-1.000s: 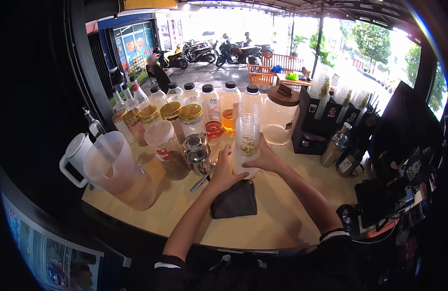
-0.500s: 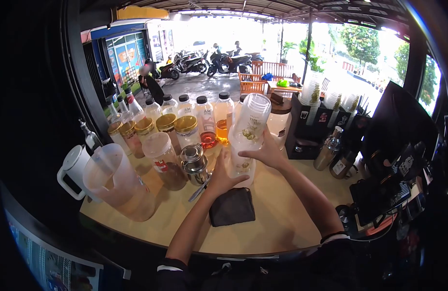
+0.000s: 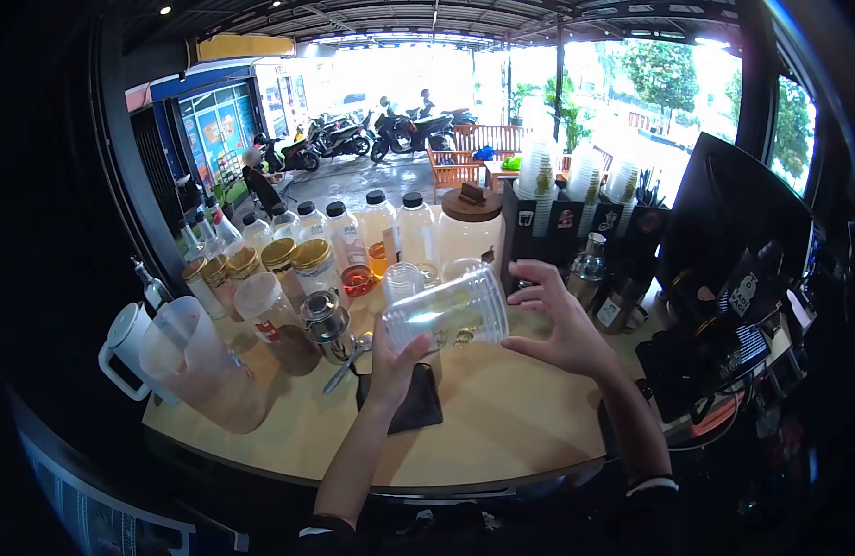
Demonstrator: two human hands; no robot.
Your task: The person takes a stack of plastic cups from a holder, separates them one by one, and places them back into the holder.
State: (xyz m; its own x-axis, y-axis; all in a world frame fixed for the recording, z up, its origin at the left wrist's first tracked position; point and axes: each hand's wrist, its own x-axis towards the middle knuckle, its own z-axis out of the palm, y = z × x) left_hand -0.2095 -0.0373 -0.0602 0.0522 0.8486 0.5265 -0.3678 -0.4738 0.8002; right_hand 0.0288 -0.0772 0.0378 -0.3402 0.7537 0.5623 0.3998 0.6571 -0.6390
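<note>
A short stack of clear plastic cups with a printed design lies nearly sideways in the air over the counter, rims toward the right. My left hand grips its left end, the thumb along the lower side. At the rim end, my right hand is spread, thumb and fingers apart around the opening. Behind the held stack stands another clear cup stack, partly hidden. A dark folded cloth lies on the counter below, close to a spoon and a metal drip coffee filter.
Left on the counter stand a large plastic pitcher, a white jug and gold-lidded jars. Black-capped bottles line the back. A black cup holder, metal shaker and dark screen stand right.
The cup stack has tipped from nearly upright to nearly sideways, separating from the stack behind. My right hand has moved from its side to its rim end and spread. The view has shifted right.
</note>
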